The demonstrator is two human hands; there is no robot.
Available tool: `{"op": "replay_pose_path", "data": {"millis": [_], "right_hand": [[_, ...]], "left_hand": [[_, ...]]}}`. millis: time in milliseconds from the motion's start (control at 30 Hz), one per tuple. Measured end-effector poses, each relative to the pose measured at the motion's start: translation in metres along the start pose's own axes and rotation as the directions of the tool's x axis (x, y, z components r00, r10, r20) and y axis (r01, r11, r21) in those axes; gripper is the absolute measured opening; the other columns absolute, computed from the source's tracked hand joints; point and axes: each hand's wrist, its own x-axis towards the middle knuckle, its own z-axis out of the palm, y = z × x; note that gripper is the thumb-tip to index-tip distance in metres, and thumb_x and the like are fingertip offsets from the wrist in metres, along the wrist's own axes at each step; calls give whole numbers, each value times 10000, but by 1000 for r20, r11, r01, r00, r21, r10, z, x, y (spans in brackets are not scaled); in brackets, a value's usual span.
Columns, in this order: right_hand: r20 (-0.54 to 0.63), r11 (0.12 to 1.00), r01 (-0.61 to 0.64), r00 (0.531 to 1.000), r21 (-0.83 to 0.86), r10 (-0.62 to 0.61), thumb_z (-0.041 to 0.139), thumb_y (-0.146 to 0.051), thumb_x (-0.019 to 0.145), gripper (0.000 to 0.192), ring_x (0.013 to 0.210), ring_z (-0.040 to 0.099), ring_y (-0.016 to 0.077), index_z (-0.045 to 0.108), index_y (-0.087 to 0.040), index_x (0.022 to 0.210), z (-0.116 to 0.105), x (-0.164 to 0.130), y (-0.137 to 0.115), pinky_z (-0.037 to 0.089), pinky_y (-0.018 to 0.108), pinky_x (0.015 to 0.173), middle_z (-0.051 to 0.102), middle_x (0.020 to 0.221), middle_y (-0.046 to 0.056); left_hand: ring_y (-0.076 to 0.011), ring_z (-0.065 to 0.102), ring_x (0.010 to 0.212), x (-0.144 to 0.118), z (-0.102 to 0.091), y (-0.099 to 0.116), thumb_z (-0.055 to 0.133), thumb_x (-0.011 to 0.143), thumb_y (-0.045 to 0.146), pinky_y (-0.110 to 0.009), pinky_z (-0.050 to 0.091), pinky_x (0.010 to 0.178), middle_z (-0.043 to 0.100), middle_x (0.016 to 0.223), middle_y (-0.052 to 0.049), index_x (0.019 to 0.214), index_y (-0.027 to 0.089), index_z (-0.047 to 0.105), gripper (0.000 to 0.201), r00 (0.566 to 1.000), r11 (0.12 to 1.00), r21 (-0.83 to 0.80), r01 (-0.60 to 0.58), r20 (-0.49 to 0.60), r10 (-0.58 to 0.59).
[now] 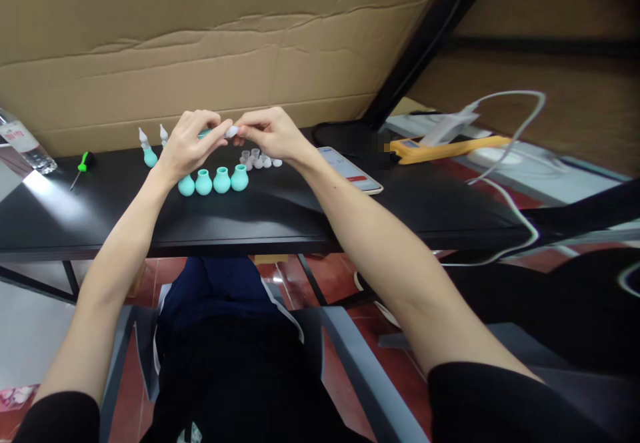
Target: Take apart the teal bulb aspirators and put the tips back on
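My left hand [193,143] is closed around a teal rubber bulb [204,133], mostly hidden by the fingers. From it a white nozzle [231,132] points right, and my right hand [267,133] pinches its end. Below my hands, several open-necked teal bulbs [222,180] stand in a row, the leftmost partly beside my left wrist. Behind that wrist are two bulb syringes with white tips: one bulb syringe [149,153] shows whole, while only the white tip [163,135] of the other is visible. Small translucent and white plastic pieces [258,160] lie below my right hand.
On the black table [280,219] a phone [350,169] lies at the right and a green-handled screwdriver [83,164] at the left. A water bottle [27,144] leans at the far left. Cardboard [210,43] rises behind. A yellow device [440,149] and white cable [515,209] are at right.
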Motion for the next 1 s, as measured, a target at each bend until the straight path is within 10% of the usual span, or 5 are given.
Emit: {"op": "replay_pose_path", "data": {"millis": [1000], "right_hand": [[-25,995,-93,995,-19,93,753,-1067,991,804,825,790,265,854,-273,923,5,-2,-9,674,398,810,837,832,64]], "left_hand": [[-354,796,1337,-5,-4,-11,376,1308,636,-620,667,1164,735,1368,-149,1600,371,753,545,993,998,-13,60,-104,-61]]}}
